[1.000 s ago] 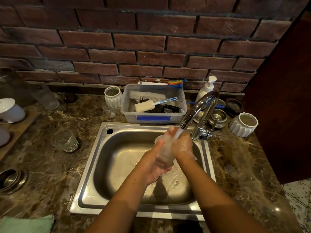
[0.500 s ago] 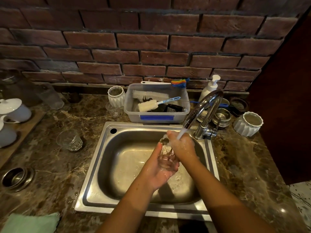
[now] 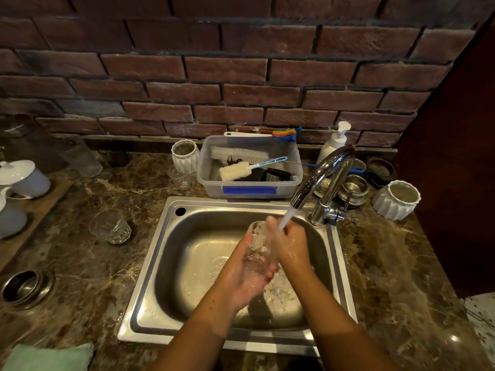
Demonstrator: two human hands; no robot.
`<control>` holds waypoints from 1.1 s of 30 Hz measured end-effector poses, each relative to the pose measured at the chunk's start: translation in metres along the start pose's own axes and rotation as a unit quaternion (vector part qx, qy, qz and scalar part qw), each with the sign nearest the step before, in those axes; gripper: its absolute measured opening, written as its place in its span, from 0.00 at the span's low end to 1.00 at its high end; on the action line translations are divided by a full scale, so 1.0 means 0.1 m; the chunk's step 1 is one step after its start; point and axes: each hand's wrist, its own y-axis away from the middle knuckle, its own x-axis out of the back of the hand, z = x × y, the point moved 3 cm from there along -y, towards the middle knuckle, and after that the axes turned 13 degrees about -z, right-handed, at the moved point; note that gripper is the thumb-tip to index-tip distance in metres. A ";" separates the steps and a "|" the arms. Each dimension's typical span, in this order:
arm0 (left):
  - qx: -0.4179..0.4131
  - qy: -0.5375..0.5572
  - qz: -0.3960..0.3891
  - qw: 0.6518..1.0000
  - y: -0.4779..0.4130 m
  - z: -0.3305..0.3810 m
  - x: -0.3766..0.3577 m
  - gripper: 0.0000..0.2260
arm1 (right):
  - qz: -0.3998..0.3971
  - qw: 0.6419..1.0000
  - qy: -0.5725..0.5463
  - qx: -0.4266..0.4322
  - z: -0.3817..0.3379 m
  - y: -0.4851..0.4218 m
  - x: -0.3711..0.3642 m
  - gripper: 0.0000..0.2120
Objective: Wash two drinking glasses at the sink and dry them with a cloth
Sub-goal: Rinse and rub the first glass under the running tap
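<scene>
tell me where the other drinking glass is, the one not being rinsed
In the head view, the clear faceted drinking glass stands upright on the brown marble counter, just left of the stainless steel sink, with a wooden tray further left.

Two hands (image 3: pixel 246 274) (image 3: pixel 290 245), two faceted glasses (image 3: pixel 258 242) (image 3: pixel 109 226), one sink (image 3: pixel 154 263), one cloth (image 3: pixel 48 357).

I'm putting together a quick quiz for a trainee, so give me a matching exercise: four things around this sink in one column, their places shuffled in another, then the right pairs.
Things:
1 glass being washed
2 other glass
3 green cloth
4 soap bottle

Places:
A on the counter, left of the sink
B behind the tap
C under the running water
D front left corner of the counter

Pairs: 1-C, 2-A, 3-D, 4-B
</scene>
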 end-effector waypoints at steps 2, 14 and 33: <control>-0.023 0.012 0.020 0.999 -0.02 -0.02 0.03 0.24 | -0.032 0.999 0.000 0.032 0.08 0.05 0.00 0.10; -0.067 0.032 0.039 0.996 -0.10 0.03 -0.07 0.26 | -0.110 0.976 -0.169 0.081 0.17 0.22 0.06 0.33; -0.033 -0.255 0.090 0.962 -0.11 0.20 -0.01 0.16 | -0.164 0.984 0.011 0.068 0.27 0.26 0.25 0.36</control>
